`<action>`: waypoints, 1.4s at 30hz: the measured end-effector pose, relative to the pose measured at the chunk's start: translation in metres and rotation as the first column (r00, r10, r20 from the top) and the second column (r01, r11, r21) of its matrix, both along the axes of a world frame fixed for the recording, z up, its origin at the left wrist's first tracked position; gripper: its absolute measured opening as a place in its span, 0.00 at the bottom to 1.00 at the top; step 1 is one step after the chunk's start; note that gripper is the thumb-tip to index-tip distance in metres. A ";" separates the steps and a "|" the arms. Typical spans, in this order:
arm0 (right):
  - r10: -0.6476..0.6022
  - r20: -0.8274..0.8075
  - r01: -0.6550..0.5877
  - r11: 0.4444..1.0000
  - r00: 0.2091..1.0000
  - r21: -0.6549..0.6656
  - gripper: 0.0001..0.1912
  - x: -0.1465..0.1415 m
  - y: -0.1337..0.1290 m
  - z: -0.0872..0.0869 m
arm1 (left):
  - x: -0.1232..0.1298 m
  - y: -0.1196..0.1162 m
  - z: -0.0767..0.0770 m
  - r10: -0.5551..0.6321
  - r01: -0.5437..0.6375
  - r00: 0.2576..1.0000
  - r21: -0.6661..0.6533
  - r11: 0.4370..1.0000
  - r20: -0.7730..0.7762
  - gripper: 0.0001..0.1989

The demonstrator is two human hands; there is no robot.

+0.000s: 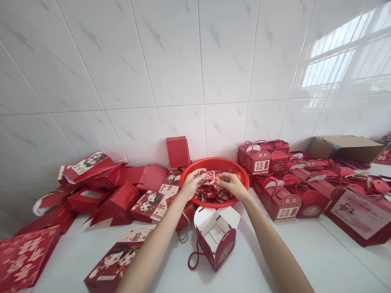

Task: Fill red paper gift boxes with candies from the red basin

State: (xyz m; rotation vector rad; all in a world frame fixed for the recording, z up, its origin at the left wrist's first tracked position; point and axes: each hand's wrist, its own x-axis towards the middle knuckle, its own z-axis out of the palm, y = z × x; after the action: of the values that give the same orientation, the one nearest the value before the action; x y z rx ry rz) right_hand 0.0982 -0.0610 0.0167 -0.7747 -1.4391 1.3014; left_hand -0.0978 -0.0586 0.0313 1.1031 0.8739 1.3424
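Over a red plastic basket (187,167) full of red-wrapped candies (210,195), my left hand (192,183) pinches a red-and-white wrapped candy (209,176). My right hand (233,185) is closed on a red candy wrapper (216,178) right beside it; whether this is a separate candy is unclear. Just in front of the basket, between my forearms, stands a small red gift box (224,248) with its flaps open. Its white inside shows, and a dark red cord hangs from its left side.
Filled-looking red gift boxes (284,203) with cord handles crowd the right, near a brown cardboard box (345,146). Several red cartons (91,197) are heaped at the left. A box with cartoon figures (113,260) lies by my left forearm. White tiled wall (180,61) rises behind.
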 end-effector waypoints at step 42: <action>-0.163 -0.324 0.104 0.976 0.932 -0.192 0.16 0.007 0.012 0.000 | 0.017 0.001 -0.009 0.041 0.060 0.867 0.187 0.981 -0.496 0.24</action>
State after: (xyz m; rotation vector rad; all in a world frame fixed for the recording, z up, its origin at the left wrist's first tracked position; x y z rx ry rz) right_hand 0.1050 -0.0491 0.0171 -0.7074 -0.9935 1.3875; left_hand -0.0804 -0.0576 0.0226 1.6542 1.1207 1.1654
